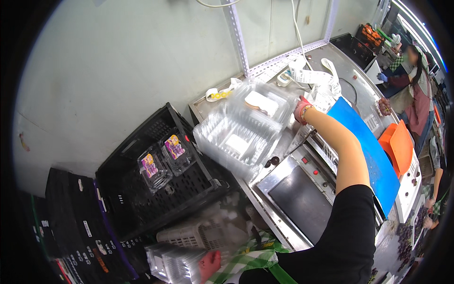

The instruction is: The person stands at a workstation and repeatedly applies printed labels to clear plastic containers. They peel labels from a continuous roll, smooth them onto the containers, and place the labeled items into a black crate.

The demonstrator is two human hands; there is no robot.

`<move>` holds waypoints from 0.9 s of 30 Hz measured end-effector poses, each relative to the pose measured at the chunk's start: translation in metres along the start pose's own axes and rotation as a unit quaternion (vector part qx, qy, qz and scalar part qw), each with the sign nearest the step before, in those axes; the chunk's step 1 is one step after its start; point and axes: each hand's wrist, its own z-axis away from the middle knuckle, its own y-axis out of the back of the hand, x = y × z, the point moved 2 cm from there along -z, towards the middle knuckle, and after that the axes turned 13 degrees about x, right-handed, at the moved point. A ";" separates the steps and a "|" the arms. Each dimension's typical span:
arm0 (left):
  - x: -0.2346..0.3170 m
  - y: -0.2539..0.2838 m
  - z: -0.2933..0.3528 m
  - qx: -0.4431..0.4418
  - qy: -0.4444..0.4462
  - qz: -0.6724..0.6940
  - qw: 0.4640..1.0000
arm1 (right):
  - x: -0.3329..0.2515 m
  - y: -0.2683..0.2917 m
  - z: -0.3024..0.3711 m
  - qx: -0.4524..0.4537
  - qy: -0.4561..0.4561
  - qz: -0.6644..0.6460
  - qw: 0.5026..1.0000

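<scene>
Nested clear clamshells (170, 262) sit at the lower edge, right of piled black crates (75, 217), with the left hand (209, 266), reddish-covered, grasping their right end. Above them, an open black crate (123, 208) holds two closed, purple-labelled clamshells (153, 170). Next, on the metal worktable, stands a larger stack of open clear clamshells (241, 142); the right hand (301, 111) is at its upper right side, fingers bent, though I cannot tell whether they grip it. A dark-plated machine (302, 203) lies below, then white label strips (326, 80), a blue panel (366, 156), orange trays (399, 149) and a co-worker (418, 99).
</scene>
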 end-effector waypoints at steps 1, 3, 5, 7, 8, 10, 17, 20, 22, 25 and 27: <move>0.000 -0.004 -0.006 -0.008 -0.005 -0.007 1.000 | 0.004 0.020 0.016 -0.044 0.001 -0.069 0.997; -0.004 -0.008 -0.018 -0.016 -0.016 -0.021 1.000 | 0.030 0.011 0.029 -0.012 -0.081 -0.060 0.995; -0.017 -0.008 -0.024 -0.043 -0.061 0.001 0.997 | 0.068 0.035 0.061 0.114 -0.144 -0.064 0.981; -0.018 -0.009 -0.027 -0.067 -0.070 0.034 0.995 | 0.121 0.068 0.104 0.180 -0.223 -0.144 0.947; -0.011 -0.010 -0.031 -0.076 -0.057 0.053 0.994 | 0.150 0.076 0.134 0.271 -0.216 -0.159 0.924; 0.002 -0.004 -0.030 -0.074 -0.056 0.059 0.994 | 0.186 0.129 0.189 0.319 -0.374 -0.416 0.765; 0.006 0.017 -0.019 -0.051 -0.090 0.088 0.991 | 0.227 0.272 0.324 0.722 -0.099 -0.645 0.231; -0.020 0.023 -0.013 0.002 -0.164 0.090 0.982 | 0.183 0.349 0.369 0.734 -0.080 -0.633 0.234; -0.031 0.031 -0.003 0.022 -0.180 0.095 0.979 | 0.142 0.400 0.383 0.736 -0.059 -0.632 0.234; -0.032 0.043 0.007 0.006 -0.155 0.143 0.978 | 0.103 0.464 0.391 0.810 -0.049 -0.478 0.335; -0.047 0.045 0.003 0.017 -0.137 0.195 0.971 | 0.044 0.507 0.400 0.789 0.006 -0.455 0.413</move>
